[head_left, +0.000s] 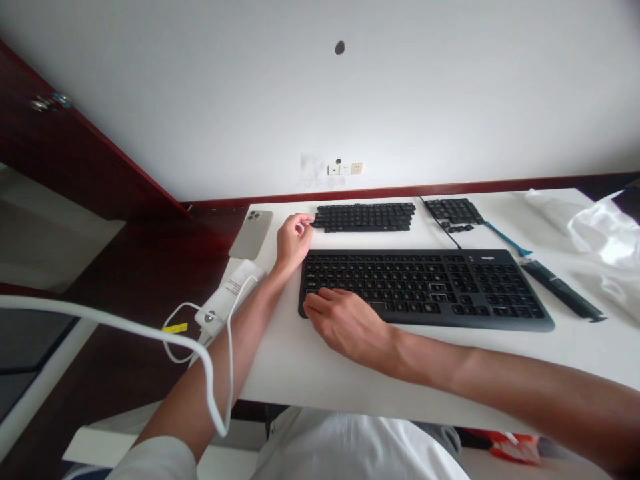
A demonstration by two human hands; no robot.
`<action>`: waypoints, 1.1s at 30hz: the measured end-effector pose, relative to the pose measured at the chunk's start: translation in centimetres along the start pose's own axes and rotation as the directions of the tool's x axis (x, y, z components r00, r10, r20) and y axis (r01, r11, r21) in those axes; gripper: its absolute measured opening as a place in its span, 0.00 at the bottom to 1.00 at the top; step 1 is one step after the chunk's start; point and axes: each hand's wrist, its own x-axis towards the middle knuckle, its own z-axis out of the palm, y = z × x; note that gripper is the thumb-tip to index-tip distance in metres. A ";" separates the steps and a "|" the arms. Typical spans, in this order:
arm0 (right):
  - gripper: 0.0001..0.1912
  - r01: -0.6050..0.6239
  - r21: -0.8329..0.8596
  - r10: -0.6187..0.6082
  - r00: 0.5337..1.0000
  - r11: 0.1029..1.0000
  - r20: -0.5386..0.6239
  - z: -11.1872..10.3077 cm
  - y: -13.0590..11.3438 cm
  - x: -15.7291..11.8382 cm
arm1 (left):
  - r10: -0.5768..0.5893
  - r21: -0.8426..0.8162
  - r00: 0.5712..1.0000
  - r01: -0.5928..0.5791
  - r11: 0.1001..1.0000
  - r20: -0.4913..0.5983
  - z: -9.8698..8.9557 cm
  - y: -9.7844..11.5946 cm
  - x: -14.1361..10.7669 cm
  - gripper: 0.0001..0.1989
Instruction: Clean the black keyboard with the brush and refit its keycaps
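A black keyboard base (380,319) lies on the white table (310,373), its key positions showing without caps. Behind it, loose black keycaps (365,217) are laid out in rows, with a smaller group (455,210) to the right. My left hand (294,241) is at the left end of the rows, thumb and forefinger pinched on a black keycap (316,221). My right hand (345,323) rests over the keyboard's lower left corner, fingers curled down and closed; what they hold, if anything, is hidden.
A phone (251,233) and a white power strip (227,297) with cables lie at the left. A blue tool (507,239), a black brush-like tool (565,291) and clear plastic bags (605,230) are at the right. The wall stands behind the table.
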 end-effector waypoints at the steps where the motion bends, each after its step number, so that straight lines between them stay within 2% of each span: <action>1: 0.10 -0.002 0.006 0.003 1.000 1.000 -0.015 0.1 0.1 0.0 | 0.002 -0.003 1.000 -0.002 1.000 -0.001 0.0 0.0 0.0 0.12; 5: 0.09 0.009 0.059 -0.005 0.998 0.998 -0.069 0.7 1.2 0.2 | 0.013 -0.021 1.000 -0.013 1.000 0.000 0.1 -0.2 0.0 0.12; 11: 0.09 0.044 0.321 0.013 0.985 0.946 -0.172 1.5 3.5 0.6 | 0.011 -0.020 1.000 -0.011 1.000 0.019 0.0 -0.2 -0.1 0.13; 13: 0.08 0.045 0.352 0.021 0.983 0.935 -0.181 1.5 3.7 0.6 | 0.015 -0.015 1.000 -0.014 1.000 0.015 0.0 -0.2 -0.1 0.13; 17: 0.15 0.083 0.313 0.015 0.954 0.946 -0.299 1.4 3.8 0.4 | 0.047 -0.012 0.999 -0.047 0.999 0.002 0.0 -0.3 -0.1 0.12; 20: 0.11 0.106 0.265 0.000 0.928 0.958 -0.372 1.6 3.9 0.5 | 0.050 -0.001 0.999 -0.050 0.999 0.005 0.0 -0.3 -0.1 0.13; 24: 0.10 0.168 0.207 -0.085 0.929 0.964 -0.361 2.0 4.1 0.6 | 0.090 0.018 0.995 -0.091 0.996 0.033 -0.1 0.3 -0.4 0.12; 33: 0.12 0.118 0.171 -0.053 0.937 0.978 -0.345 2.3 4.2 0.4 | 0.060 0.216 0.967 -0.115 0.970 0.248 -0.9 1.8 -0.8 0.10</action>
